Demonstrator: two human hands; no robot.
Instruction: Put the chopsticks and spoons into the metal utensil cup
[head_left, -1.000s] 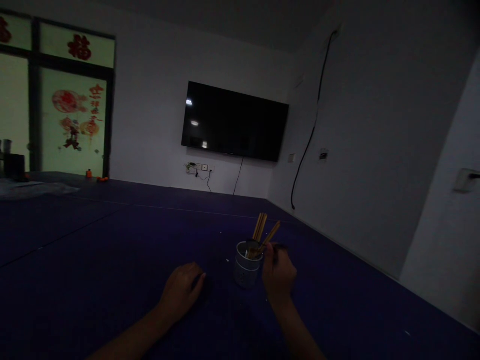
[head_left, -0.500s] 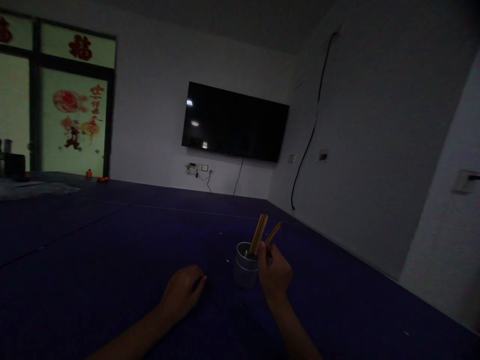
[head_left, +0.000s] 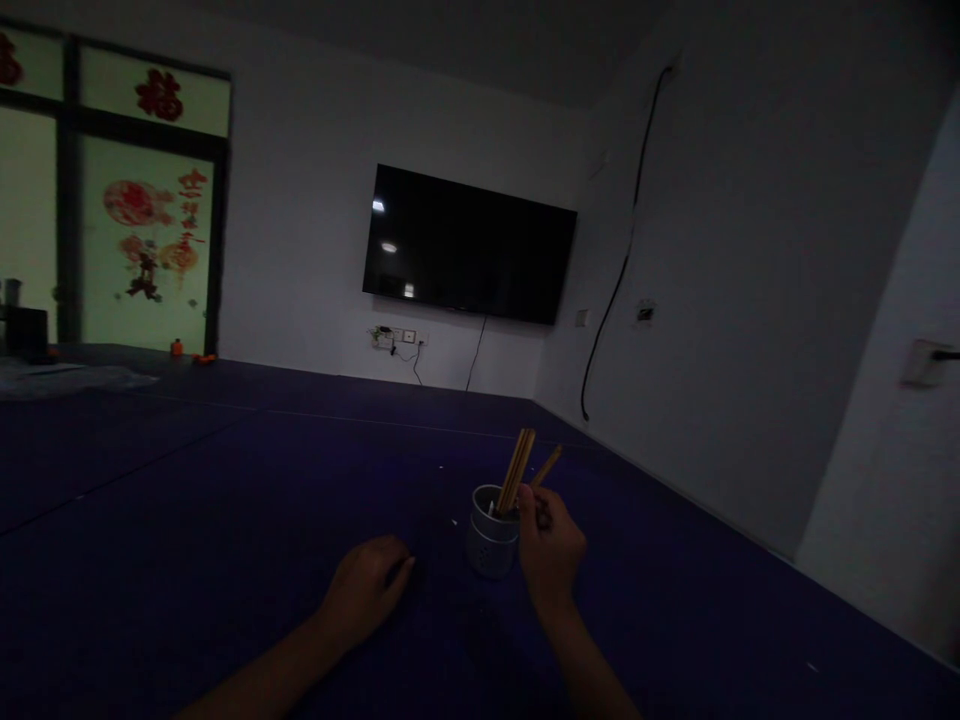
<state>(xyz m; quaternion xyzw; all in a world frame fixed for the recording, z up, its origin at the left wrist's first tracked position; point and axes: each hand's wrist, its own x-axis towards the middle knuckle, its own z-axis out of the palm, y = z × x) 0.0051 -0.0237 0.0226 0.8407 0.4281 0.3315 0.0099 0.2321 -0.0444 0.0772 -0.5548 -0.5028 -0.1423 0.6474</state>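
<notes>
Right hand [head_left: 553, 550] is bunching by chopsticks [head_left: 517, 466] at the right edge of the cup [head_left: 491, 547], I can't tell whether pinching; left hand [head_left: 365, 580] is lying half-spread.

Got a dark purple table [head_left: 360, 480], dark-patterned grey cup [head_left: 491, 552], tan sticks [head_left: 517, 465]. Also seeing a black TV [head_left: 471, 245], red characters [head_left: 159, 95] on greenish glass [head_left: 99, 325].

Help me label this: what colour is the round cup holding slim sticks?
The round cup looks grey, seen best in the head view.

Wooden sticks [head_left: 516, 470] in cup [head_left: 490, 552], lower ends hidden
</notes>
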